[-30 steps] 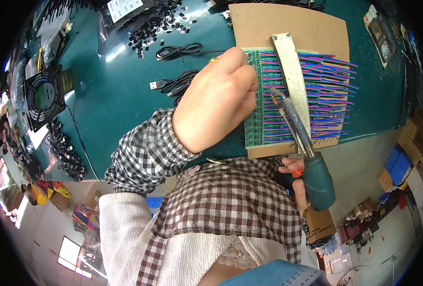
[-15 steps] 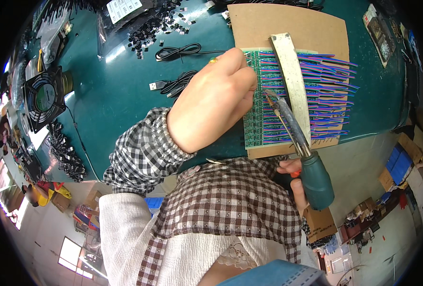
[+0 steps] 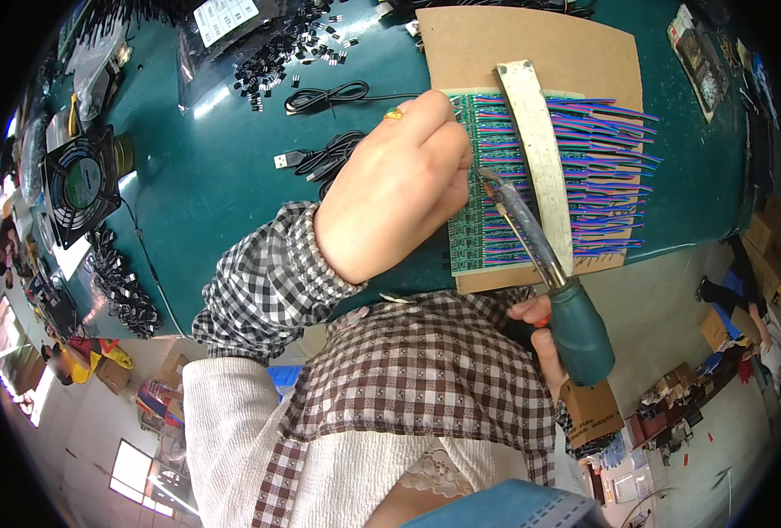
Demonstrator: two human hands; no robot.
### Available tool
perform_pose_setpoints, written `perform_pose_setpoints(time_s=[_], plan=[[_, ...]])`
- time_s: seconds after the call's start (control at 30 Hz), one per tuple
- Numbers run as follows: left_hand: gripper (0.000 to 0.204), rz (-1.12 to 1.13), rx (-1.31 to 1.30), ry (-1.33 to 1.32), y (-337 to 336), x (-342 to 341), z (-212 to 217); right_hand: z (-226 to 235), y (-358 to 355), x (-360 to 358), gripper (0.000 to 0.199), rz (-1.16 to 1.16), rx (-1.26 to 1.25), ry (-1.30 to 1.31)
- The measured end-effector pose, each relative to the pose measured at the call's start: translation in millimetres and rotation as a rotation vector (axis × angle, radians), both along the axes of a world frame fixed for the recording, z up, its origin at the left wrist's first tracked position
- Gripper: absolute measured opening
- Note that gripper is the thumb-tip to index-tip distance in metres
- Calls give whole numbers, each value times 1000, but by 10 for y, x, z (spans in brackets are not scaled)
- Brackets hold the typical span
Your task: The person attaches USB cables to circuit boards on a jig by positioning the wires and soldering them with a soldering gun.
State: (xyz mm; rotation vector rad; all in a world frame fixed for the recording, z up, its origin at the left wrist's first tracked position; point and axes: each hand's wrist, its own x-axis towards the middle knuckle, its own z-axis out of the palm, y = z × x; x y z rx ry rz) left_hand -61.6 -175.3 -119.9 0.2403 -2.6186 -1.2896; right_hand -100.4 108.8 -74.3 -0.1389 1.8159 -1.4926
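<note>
My left hand (image 3: pixel 399 189) is closed over the left edge of a green circuit board panel (image 3: pixel 466 255), its fingertips pinched; what they hold is hidden beneath them. A black cable (image 3: pixel 390 97) runs from its coil toward this hand, and a second coiled USB cable (image 3: pixel 329 158) passes partly under it. My right hand (image 3: pixel 544 348), mostly hidden, grips the green handle of a soldering iron (image 3: pixel 579 330). The iron's tip lies at the board beside my left fingers. Rows of blue, red and black wires (image 3: pixel 601 176) spread rightward from the panel, under a pale metal bar (image 3: pixel 544 158).
Brown cardboard (image 3: pixel 531 40) lies under the panel on the green tabletop (image 3: pixel 214 202). A black fan (image 3: pixel 80 185) stands at left, near bundled black cables (image 3: pixel 122 286). Small black connectors (image 3: pixel 285 66) are scattered at the back. A shallow tray (image 3: pixel 696 66) sits far right.
The soldering iron and its tip have shifted slightly left, toward my left fingers. My left hand stays almost in place. A person has come into view in the background at the right.
</note>
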Motion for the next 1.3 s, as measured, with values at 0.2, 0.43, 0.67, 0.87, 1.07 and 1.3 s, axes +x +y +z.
perform_pose_setpoints(time_s=[0.2, 0.43, 0.67, 0.87, 1.07, 1.3], plan=[[22, 4, 2, -5, 2, 3, -5, -42, 9, 37, 44, -25, -14, -7], [21, 5, -13, -12, 4, -1, -1, -46, -14, 61, 45, -87, -54, -12], [21, 5, -17, -17, 0, 0, 3, -76, 13, 76, 46, -73, -29, -4], [21, 3, -25, -14, -3, -4, 4, -66, 0, 76, 44, -84, -35, -35], [21, 0, -22, -5, -7, -2, 8, -9, -59, 40, 39, -111, -75, -9], [21, -1, -4, -10, -8, -4, 10, -35, -29, 34, 33, -60, -55, -24]])
